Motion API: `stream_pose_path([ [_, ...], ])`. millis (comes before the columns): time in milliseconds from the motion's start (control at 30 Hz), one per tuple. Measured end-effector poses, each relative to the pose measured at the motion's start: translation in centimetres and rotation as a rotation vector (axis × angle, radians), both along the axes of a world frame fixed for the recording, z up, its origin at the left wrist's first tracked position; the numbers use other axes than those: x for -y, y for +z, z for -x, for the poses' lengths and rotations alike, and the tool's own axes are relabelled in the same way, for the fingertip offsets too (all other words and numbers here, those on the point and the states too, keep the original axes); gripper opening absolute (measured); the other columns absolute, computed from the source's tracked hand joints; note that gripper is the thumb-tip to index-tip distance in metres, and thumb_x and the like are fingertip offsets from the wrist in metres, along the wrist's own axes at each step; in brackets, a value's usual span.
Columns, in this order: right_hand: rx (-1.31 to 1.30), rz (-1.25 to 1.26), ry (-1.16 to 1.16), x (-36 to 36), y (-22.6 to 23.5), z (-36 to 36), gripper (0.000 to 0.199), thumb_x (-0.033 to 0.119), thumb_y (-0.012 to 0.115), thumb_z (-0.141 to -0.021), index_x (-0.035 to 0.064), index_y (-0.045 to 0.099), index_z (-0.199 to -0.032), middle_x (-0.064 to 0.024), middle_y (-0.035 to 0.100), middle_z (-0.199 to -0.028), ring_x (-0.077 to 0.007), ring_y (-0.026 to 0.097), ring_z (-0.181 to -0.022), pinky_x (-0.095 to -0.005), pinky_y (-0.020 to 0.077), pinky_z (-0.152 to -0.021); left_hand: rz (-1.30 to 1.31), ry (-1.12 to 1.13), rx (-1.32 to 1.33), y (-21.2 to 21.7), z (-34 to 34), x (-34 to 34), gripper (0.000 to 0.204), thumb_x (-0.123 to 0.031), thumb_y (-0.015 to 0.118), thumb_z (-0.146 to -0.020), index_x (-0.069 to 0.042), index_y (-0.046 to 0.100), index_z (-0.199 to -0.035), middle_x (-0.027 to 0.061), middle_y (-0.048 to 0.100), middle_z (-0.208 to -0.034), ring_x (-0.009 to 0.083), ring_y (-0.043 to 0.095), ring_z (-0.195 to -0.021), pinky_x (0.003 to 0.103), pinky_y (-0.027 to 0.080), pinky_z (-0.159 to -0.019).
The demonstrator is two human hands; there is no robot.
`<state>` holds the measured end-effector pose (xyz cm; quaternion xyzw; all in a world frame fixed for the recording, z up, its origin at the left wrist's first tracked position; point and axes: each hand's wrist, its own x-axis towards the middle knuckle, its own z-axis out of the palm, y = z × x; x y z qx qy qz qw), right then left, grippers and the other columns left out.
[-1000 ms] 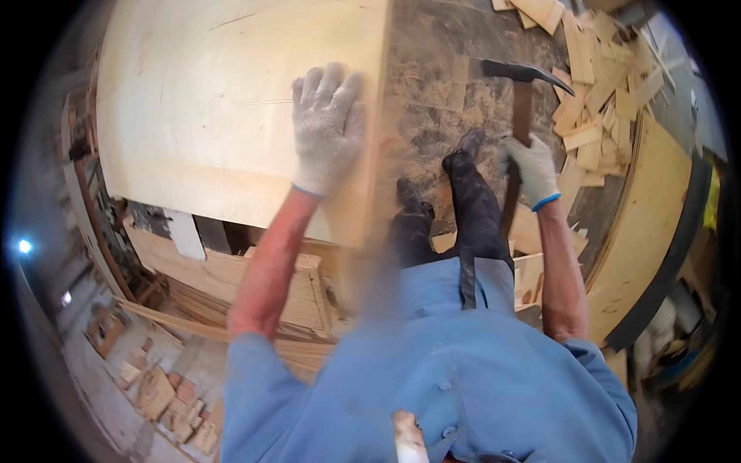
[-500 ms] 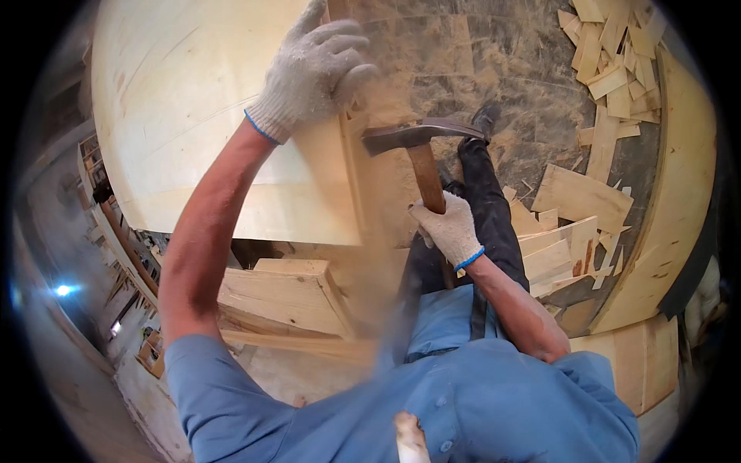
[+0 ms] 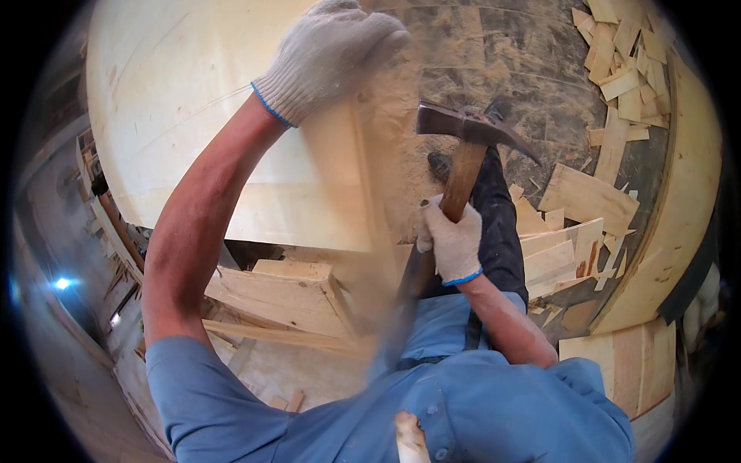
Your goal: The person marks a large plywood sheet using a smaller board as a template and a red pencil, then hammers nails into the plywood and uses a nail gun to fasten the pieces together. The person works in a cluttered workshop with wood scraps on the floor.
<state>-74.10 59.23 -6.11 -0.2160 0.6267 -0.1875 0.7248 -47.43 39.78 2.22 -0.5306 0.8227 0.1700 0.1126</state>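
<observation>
My right hand [image 3: 455,238], in a whitish knit glove with a blue cuff edge, is wrapped round the wooden handle of a hammer [image 3: 464,174]. The hammer is raised in front of my legs; its dark metal head has a blunt face on the left and a tapering claw end on the right. My left hand [image 3: 328,58], gloved the same way, is over the right edge of a large pale wood panel [image 3: 208,147]. Its fingers are curled and closed near the top of the view. Whatever they may hold is hidden behind the hand.
Wood offcuts [image 3: 590,195] lie scattered on the dusty floor [image 3: 532,46] at the right, with more piled farther back. A long curved-looking board [image 3: 671,193] stands along the right side. Below the panel is a thick timber block [image 3: 278,297]. A blurred strip hides part of the middle.
My right hand has lifted the hammer slightly, and its head has shifted right and turned. My left hand has moved a little right, its fingers now more curled.
</observation>
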Motion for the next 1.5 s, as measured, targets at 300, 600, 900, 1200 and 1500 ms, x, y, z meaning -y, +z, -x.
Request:
stream_pose_path([
  [300, -0.037, -0.109, 0.039, -0.8, 0.8, -1.1, 0.016, 0.014, 0.076, -0.095, 0.0016, 0.069, -0.087, 0.0013, 0.061, -0.071, -0.0059, 0.055, -0.066, -0.0294, 0.0446, -0.058, 0.092, 0.05, -0.223, -0.3, -0.3, -0.3, 0.014, -0.013, 0.067, -0.098, -0.01, 0.077, -0.107, 0.0129, 0.073, -0.1, 0.0319, 0.07, -0.098, 0.046, 0.057, -0.089],
  [600, -0.135, -0.008, 0.158, -0.5, 1.9, -2.3, 0.015, 0.011, 0.075, -0.094, 0.0043, 0.068, -0.084, 0.0028, 0.061, -0.068, -0.0075, 0.056, -0.056, -0.0289, 0.0431, -0.05, 0.179, 0.118, -0.3, -1.7, -0.8, -1.3, 0.013, -0.018, 0.068, -0.098, -0.009, 0.076, -0.094, 0.0132, 0.071, -0.084, 0.0349, 0.07, -0.084, 0.049, 0.057, -0.079],
  [900, -0.08, -0.138, 0.255, -0.2, 3.8, -2.6, 0.012, 0.014, 0.077, -0.094, 0.0038, 0.071, -0.091, 0.0036, 0.063, -0.073, -0.0051, 0.057, -0.065, -0.0266, 0.0447, -0.058, 0.313, 0.122, -0.437, -2.5, -1.0, -1.9, 0.02, -0.021, 0.066, -0.102, -0.01, 0.07, -0.086, 0.016, 0.069, -0.083, 0.0388, 0.069, -0.081, 0.052, 0.055, -0.076],
  [1200, -0.063, -0.05, 0.287, 0.2, 2.4, -0.8, 0.016, 0.014, 0.076, -0.096, 0.0051, 0.064, -0.09, -0.0017, 0.06, -0.066, -0.0116, 0.056, -0.051, -0.0301, 0.045, -0.046, 0.263, 0.269, -0.698, -2.8, -1.3, -1.9, 0.017, -0.02, 0.066, -0.1, -0.007, 0.068, -0.089, 0.0186, 0.068, -0.093, 0.0373, 0.068, -0.093, 0.05, 0.054, -0.082],
  [1500, -0.165, -0.032, 0.157, 6.6, 0.5, 6.1, 0.019, 0.017, 0.078, -0.096, 0.0074, 0.062, -0.094, -0.0002, 0.054, -0.062, -0.0112, 0.05, -0.044, -0.0298, 0.0425, -0.041, 0.717, 0.633, -0.015, -4.1, -0.5, -1.3, 0.073, -0.038, 0.07, -0.098, -0.003, 0.049, -0.159, 0.0234, 0.047, -0.165, 0.0423, 0.04, -0.155, 0.053, 0.025, -0.131],
])
